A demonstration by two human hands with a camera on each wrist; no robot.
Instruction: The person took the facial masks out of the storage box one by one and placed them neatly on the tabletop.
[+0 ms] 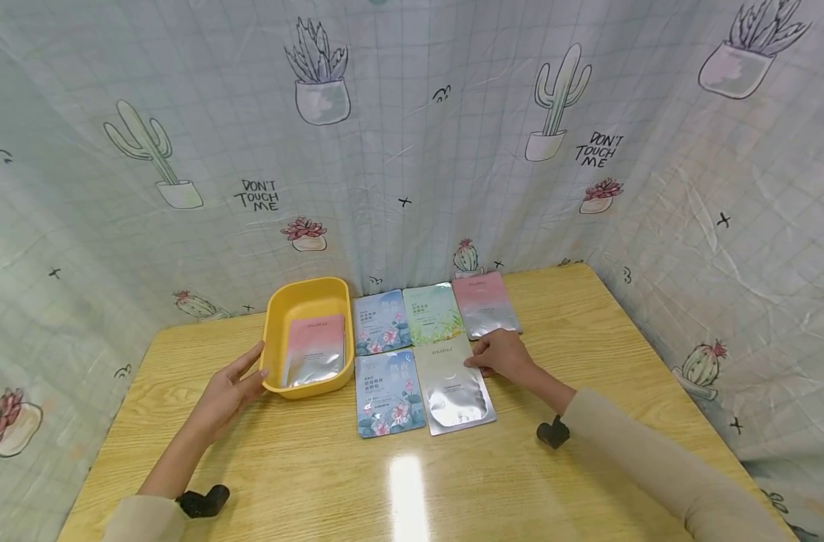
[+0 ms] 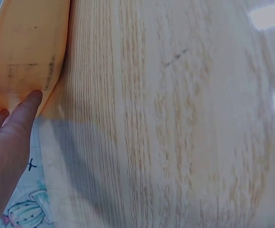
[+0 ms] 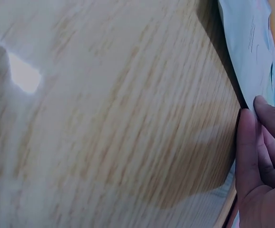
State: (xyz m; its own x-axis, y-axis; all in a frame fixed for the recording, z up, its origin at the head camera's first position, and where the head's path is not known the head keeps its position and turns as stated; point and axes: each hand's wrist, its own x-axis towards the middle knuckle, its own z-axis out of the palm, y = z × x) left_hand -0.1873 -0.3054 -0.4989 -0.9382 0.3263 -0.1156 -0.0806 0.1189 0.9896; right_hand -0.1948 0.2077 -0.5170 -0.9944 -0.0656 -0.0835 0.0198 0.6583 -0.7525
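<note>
My right hand (image 1: 503,355) pinches the right edge of a cream-and-silver foil sachet (image 1: 455,388) between thumb and fingers. In the right wrist view, that edge of the sachet (image 3: 251,52) is lifted off the wood. My left hand (image 1: 227,395) touches the front left corner of a yellow plastic basket (image 1: 273,331), its thumb (image 2: 30,102) against the outer wall. Inside the basket lies a pink-and-silver sachet (image 1: 315,350). Between basket and right hand lie two blue flowered sachets (image 1: 382,322) and a green one (image 1: 433,312). Behind the right hand is another pink-and-silver sachet (image 1: 486,303).
Everything rests on a glossy wood-grain table (image 1: 303,467) that reflects a bright light at the front. A curtain with cactus prints (image 1: 412,150) hangs along the back and both sides. Each wrist wears a small black device (image 1: 205,501).
</note>
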